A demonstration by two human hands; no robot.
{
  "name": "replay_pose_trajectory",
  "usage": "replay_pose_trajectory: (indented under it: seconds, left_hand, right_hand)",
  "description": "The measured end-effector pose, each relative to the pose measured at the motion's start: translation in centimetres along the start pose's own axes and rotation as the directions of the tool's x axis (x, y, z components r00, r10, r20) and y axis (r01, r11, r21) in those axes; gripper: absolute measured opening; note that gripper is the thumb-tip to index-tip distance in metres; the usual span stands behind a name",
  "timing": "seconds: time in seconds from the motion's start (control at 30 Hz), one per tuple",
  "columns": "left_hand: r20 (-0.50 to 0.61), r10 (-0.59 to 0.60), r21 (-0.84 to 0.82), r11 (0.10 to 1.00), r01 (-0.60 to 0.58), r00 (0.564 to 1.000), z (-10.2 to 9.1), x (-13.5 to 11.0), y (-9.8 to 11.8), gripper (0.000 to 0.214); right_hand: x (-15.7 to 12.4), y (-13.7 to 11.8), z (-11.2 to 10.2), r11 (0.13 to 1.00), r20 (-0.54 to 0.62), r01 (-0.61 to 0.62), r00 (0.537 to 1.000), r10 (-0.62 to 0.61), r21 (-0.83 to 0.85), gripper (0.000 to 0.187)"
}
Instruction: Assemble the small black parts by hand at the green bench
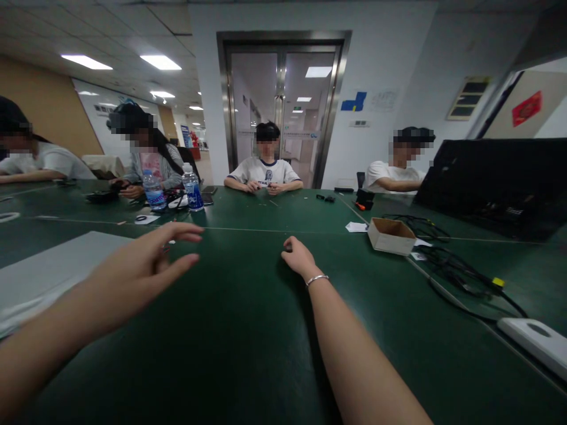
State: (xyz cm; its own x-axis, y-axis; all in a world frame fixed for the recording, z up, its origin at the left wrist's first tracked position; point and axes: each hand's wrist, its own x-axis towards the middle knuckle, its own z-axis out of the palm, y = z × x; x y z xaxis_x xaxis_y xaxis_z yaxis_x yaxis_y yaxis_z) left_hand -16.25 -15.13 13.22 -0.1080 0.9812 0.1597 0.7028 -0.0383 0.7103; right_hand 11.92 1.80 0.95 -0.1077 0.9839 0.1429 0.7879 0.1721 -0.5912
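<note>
My left hand (148, 262) is held above the green table (212, 366), its fingers stretched forward and the thumb apart from them. Nothing shows between them. Farther forward, my right hand (300, 256) is low at the tabletop, with a silver bangle on the wrist. Its thumb and index finger are pinched round a small dark thing (289, 248), too small and too covered to name. Part of a flat grey sheet or board (66, 257) lies beyond and beside my left forearm.
Two water bottles (193, 189) stand at the far left. An open cardboard box (392, 237), black cables (465, 274), a white power strip (535, 342) and a large black monitor (491, 186) occupy the right side. Several people sit round the table, one directly opposite (266, 168).
</note>
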Motion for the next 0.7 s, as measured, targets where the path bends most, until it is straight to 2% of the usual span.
replay_pose_trajectory:
  seconds: [0.03,0.07,0.13,0.2,0.27,0.3,0.37,0.47,0.57,0.7]
  left_hand:
    - [0.028,0.142,0.077,0.987,-0.144,0.989,1.6,1.2,1.4,0.049]
    - [0.087,0.235,0.099,0.965,-0.243,0.968,3.7,2.8,2.6,0.042]
    - [0.183,0.331,0.100,0.930,-0.353,0.926,8.6,6.4,4.1,0.037]
    - [0.145,0.352,0.109,0.923,-0.368,0.925,13.9,9.8,4.4,0.040]
    - [0.023,0.351,0.094,0.931,-0.352,0.936,18.3,12.0,3.7,0.042]
    - [-0.016,0.315,0.063,0.948,-0.313,0.949,20.1,12.6,3.1,0.041]
    - [-0.008,0.225,0.025,0.974,-0.225,0.974,22.6,13.0,2.0,0.037]
    - [0.062,0.230,0.075,0.969,-0.235,0.971,23.9,12.6,0.5,0.033]
    - [0.057,0.292,0.093,0.951,-0.296,0.955,23.5,12.6,-0.5,0.037]
    - [0.034,0.289,0.091,0.953,-0.291,0.957,22.5,13.1,-1.0,0.044]
  right_hand:
    - [-0.2,-0.1,0.4,1.000,-0.032,-0.005,0.999,0.004,-0.013,0.024]
    - [-0.4,-0.1,0.6,1.000,-0.049,0.001,0.999,-0.003,-0.029,0.027]
    - [-0.8,-0.2,0.8,0.998,-0.044,0.039,0.998,-0.041,-0.058,0.032]
    - [-0.9,-0.3,0.8,0.994,-0.033,0.070,0.997,-0.073,-0.078,0.032]
    - [-0.9,-0.2,0.7,0.993,-0.036,0.075,0.996,-0.078,-0.093,0.031]
    - [-0.8,-0.2,0.6,0.992,-0.040,0.076,0.996,-0.081,-0.096,0.030]
    - [-0.6,0.1,0.5,0.992,-0.049,0.102,0.993,-0.106,-0.079,0.025]
    - [0.0,1.0,0.4,0.987,-0.049,0.156,0.987,-0.155,0.022,0.025]
    - [0.8,2.1,0.4,0.982,-0.015,0.145,0.989,-0.144,0.124,0.037]
    - [1.3,3.1,0.6,0.972,0.015,0.127,0.991,-0.132,0.196,0.025]
